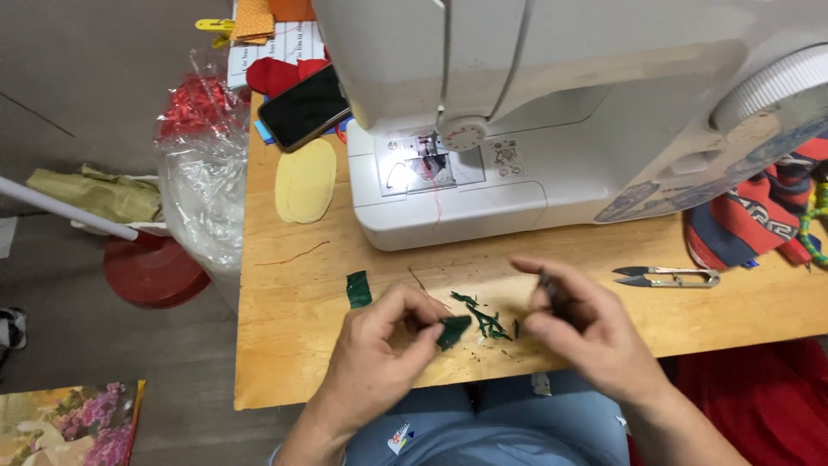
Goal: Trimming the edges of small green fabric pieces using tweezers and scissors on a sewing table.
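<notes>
At the bottom centre of the frame, the left hand (379,349) is seen palm down, its thumb and forefinger pinched on a small dark green fabric piece (452,330) that lies at the near edge of the wooden table (285,362). To its right, the right hand (578,324) is curled, fingers closed on a small dark object whose kind cannot be told. Between the hands, green trimmings (485,319) are scattered; a second green scrap (359,289) lies just left. Bare wood is left toward the table's lower left corner. Thread snips (668,276) rest at centre right. Further back, a white sewing machine (535,103) fills the upper frame, with a yellow oval cutout (305,181) and a dark phone (304,108) at upper left. A clear plastic bag (203,185) hangs beside the table's left edge.
</notes>
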